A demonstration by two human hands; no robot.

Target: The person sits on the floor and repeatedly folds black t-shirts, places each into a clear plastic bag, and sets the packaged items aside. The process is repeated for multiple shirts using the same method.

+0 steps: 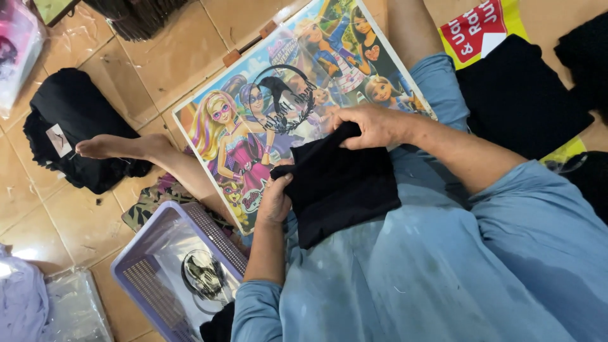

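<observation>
A folded black cloth (pixel 339 187) lies on my lap over my blue garment. My left hand (pixel 275 197) grips its lower left edge, thumb on top. At the cloth's upper corner my right hand (pixel 373 125) pinches the fabric with closed fingers. Just beyond the cloth a flat board printed with colourful cartoon figures (pixel 234 136) rests across my legs. A round black wreath-like design (pixel 286 98) sits on the board, close to my right hand.
A purple plastic basket (pixel 142 282) holding clear-wrapped items stands beside my left arm. My bare foot (pixel 117 147) rests on the tan tiled floor next to a pile of black garments (pixel 69 120). More black fabric (pixel 519 95) lies on a yellow and red bag at the upper right.
</observation>
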